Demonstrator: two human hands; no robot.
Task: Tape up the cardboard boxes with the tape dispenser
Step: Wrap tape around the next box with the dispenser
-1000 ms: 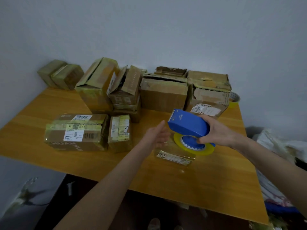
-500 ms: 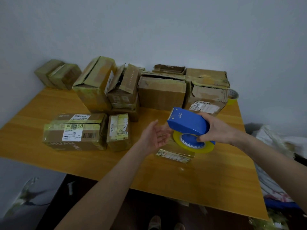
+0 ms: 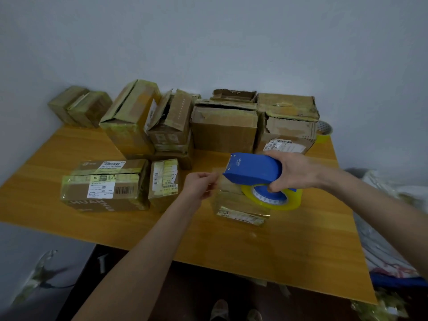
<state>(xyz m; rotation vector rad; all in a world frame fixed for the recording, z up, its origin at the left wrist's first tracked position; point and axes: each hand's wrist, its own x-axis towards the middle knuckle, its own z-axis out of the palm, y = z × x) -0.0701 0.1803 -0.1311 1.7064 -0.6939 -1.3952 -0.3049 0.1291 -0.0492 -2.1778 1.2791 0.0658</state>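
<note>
Tape dispenser being gripped by right hand, tape end being pinched by left hand, table being crowded by cardboard boxes along pale wall.

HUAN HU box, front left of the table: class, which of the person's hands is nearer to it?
Left. The left hand is right of the HUAN HU box, pinching tape; the right hand grips the tape dispenser farther right.
</note>
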